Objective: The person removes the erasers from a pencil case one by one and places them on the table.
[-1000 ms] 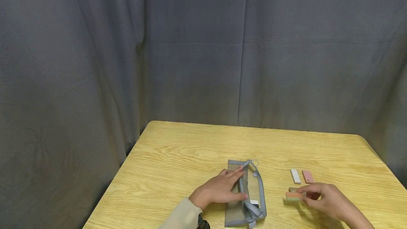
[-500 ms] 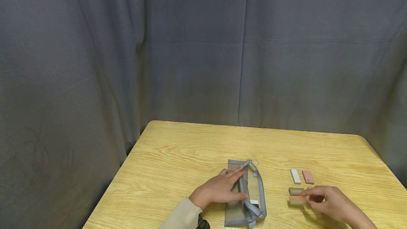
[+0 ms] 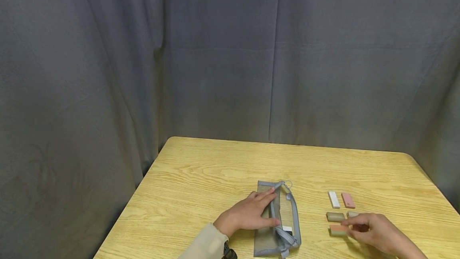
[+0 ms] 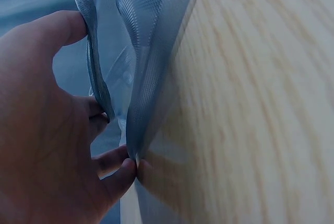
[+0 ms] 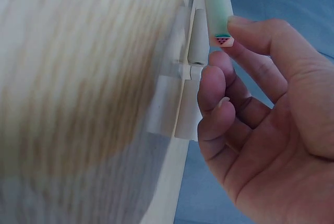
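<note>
An orange-and-green eraser (image 3: 338,230), with a small watermelon print on its end in the right wrist view, is pinched between the thumb and fingers of my right hand (image 3: 375,231), just above or on the table. My left hand (image 3: 248,212) rests with spread fingers on a grey mesh pencil case (image 3: 295,215), its mouth unzipped. In the left wrist view the thumb (image 4: 68,28) touches the case's edge strip (image 4: 94,62). A white-and-black block (image 3: 287,230) shows inside the case. Beyond the held eraser lies an olive-brown block (image 3: 335,216).
A white block (image 3: 334,199) and a pink block (image 3: 347,200) lie side by side farther back. A pale block (image 3: 352,214) is partly behind my right hand. The wooden table (image 3: 215,163) ends at a grey curtain (image 3: 223,71).
My right hand has moved slightly right and toward me with the eraser, uncovering the olive-brown block and part of the pale one. My left hand and the case have stayed put.
</note>
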Demonstrator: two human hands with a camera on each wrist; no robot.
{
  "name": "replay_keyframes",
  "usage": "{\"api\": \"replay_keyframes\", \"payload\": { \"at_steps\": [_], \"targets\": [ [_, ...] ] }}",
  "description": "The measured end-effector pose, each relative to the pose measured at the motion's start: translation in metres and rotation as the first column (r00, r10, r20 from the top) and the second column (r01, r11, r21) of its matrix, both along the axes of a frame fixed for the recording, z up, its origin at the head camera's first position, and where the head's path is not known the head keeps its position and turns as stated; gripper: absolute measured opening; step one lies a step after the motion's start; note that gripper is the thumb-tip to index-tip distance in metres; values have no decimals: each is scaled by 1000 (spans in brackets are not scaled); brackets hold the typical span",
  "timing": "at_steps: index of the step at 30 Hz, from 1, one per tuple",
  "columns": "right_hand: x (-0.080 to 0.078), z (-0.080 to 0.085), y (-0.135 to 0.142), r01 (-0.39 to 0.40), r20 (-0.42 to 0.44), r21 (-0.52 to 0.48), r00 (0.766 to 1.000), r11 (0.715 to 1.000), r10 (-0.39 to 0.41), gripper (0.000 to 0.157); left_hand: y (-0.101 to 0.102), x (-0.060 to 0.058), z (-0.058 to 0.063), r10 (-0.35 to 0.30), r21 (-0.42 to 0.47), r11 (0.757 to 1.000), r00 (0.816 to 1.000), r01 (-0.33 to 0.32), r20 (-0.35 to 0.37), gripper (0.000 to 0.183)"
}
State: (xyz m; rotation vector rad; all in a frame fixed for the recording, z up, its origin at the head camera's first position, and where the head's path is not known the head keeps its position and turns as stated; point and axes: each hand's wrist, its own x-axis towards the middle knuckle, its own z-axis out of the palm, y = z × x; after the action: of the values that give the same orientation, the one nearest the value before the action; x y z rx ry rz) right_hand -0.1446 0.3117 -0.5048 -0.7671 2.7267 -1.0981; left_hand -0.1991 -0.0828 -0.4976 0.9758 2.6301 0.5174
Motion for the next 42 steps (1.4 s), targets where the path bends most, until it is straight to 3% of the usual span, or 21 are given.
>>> {"api": "replay_keyframes", "payload": {
  "at_steps": [4, 16, 25, 28, 36, 42],
  "targets": [
    [0, -3, 1, -5, -28, -1, 1000, 1000, 5, 11, 0, 0, -1, 1, -3, 1000, 1000, -1, -5, 84],
    [0, -4, 5, -12, 64, 8, 998, 1000, 11, 11, 0, 0, -3, -3, 2, 1000, 1000, 3, -9, 85],
    [-1, -3, 6, -15, 74, 38, 997, 999, 12, 12, 0, -2, -2, -9, -4, 1000, 1000, 9, -6, 85],
    [0, -2, 4, -17, 72, 32, 997, 999, 15, 14, 0, -2, -1, -9, -7, 1000, 1000, 9, -1, 85],
    [-2, 9, -10, -63, -33, -32, 998, 997, 62, 17, 0, -1, 0, 5, -1, 1000, 1000, -5, 8, 84],
    [-5, 21, -23, -42, -23, -20, 999, 999, 41, 23, 1, 0, 0, 9, -5, 1000, 1000, -9, 2, 84]
  ]
}}
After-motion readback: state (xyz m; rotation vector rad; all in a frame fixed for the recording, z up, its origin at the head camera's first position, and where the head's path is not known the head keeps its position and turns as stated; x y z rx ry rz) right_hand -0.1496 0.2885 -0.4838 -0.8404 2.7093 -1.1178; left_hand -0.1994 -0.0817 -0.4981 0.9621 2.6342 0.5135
